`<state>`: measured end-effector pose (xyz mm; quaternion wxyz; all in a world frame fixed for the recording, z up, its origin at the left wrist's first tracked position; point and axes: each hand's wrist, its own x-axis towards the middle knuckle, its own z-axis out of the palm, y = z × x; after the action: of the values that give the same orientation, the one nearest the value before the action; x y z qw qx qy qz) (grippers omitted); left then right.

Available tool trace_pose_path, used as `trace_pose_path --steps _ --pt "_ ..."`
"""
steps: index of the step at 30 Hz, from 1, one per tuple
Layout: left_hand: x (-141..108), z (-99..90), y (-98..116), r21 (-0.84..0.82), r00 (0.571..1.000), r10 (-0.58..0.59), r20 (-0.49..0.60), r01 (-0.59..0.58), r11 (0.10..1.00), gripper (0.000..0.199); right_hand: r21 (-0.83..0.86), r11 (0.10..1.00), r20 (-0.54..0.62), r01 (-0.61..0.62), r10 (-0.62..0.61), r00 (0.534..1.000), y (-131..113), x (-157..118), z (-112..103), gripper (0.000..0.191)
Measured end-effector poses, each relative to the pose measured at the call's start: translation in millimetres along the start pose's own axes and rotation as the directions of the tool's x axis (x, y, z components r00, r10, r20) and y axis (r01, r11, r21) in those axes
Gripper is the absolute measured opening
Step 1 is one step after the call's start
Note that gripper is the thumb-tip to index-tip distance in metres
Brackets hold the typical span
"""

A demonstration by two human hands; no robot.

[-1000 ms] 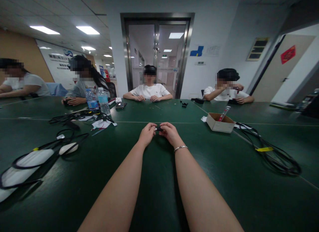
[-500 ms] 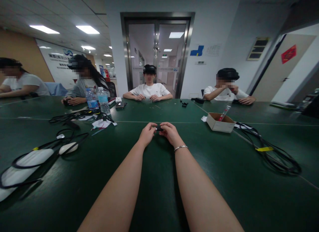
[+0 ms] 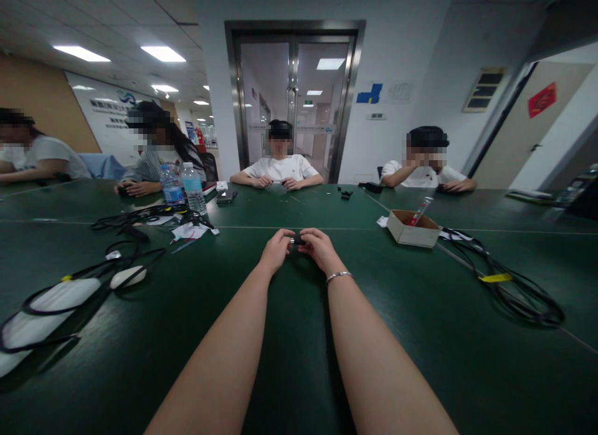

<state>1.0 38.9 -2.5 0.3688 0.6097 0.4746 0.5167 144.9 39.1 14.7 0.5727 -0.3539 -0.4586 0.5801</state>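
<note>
From where I stand, the green counter (image 3: 299, 341) runs wide, with the coiled black cable (image 3: 537, 315) at right, probably looped to keep its length tidy. Nearer the middle, the open box (image 3: 413, 237) holds a clear-and-red tube leaning on its rim, likely too long to lie flat. Between these and the clutter at left, the left hand (image 3: 275, 253) and right hand (image 3: 322, 249) meet in the centre, fingers pinched narrow on a small piece (image 3: 298, 240), one hand at each end, presumably to steady it. It looks black toward the right, shiny and metallic toward the left; finer detail is too small to tell.
</note>
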Motion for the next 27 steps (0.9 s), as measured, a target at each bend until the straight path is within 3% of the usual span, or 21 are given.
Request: trace_pose_path --steps 27 --pt "-3.0 -0.1 4.5 0.053 0.999 0.014 -0.037 -0.012 0.999 0.024 0.013 1.0 0.009 0.007 -0.008 1.0 3.9 2.9 -1.9 0.012"
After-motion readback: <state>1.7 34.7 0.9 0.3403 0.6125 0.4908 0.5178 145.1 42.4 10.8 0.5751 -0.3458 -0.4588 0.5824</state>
